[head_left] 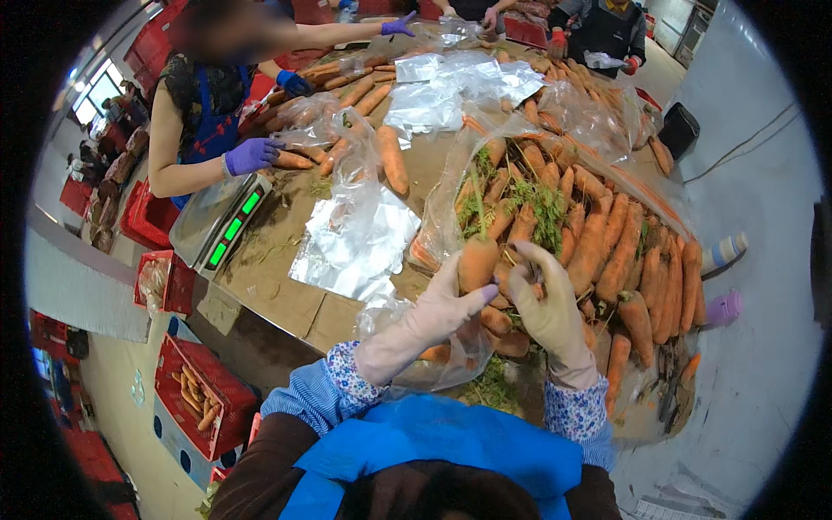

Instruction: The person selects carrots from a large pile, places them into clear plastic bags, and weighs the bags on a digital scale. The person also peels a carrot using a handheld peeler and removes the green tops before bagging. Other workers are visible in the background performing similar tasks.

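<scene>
A thick carrot (478, 265) with a green stem on its top is in the grip of my gloved left hand (437, 309), fingers behind it and thumb in front. Close to its right side is my gloved right hand (547, 305), with curled, parted fingers and nothing seen between them. Beyond both hands spreads a large pile of carrots (601, 244), some with green tops (530, 201). A clear plastic bag (448, 214) lies open at the pile's left. Below my hands, another clear bag (465, 364) lies by the table edge, partly hidden by my left arm.
Silvery plastic bags (354, 250) lie left of the pile, and more (448, 91) farther back. A scale (224, 218) with a green display stands at the left edge, beside a person in purple gloves. Others work across the table. Red crates (211, 390) stand on the floor at left.
</scene>
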{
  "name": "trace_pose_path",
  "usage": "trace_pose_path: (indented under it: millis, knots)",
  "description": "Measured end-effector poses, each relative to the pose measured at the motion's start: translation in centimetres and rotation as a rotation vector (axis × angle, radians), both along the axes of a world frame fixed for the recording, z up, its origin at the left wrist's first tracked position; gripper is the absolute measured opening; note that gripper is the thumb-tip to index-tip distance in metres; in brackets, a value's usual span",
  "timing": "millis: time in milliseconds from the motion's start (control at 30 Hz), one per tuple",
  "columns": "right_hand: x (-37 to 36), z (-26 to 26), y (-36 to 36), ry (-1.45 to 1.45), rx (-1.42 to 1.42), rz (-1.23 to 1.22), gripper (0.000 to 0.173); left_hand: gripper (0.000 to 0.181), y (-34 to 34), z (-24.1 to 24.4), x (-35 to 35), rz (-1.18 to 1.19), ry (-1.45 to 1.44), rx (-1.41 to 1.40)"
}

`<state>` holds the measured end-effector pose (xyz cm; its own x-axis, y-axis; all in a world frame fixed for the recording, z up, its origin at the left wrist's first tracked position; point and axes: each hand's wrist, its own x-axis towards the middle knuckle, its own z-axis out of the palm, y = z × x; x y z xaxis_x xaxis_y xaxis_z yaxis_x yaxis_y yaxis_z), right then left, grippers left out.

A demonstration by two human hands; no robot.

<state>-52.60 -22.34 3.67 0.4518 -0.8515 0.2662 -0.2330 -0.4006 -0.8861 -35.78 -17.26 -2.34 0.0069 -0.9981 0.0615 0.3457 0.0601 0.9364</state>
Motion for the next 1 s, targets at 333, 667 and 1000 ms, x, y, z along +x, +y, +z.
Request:
trace_pose_path:
  millis: [333, 667, 1000]
  knots:
    - [2.5, 0.3, -3.5, 0.115, -0.486, -0.015, 0.012, 0.053, 0.9, 1.5, -0.2, -0.164, -0.122, 0.169]
    - [-8.0, -2.4, 0.4, 0.71, 0.056, -0.077, 0.036, 0.061, 0.0, 0.6, 0.4, -0.054, 0.165, 0.292]
    - [-1.1, -5.8, 3.8, -0.032, 0.485, 0.077, 0.037, 0.093, 2.8, 4.1, 3.4, 0.223, -1.092, -0.246]
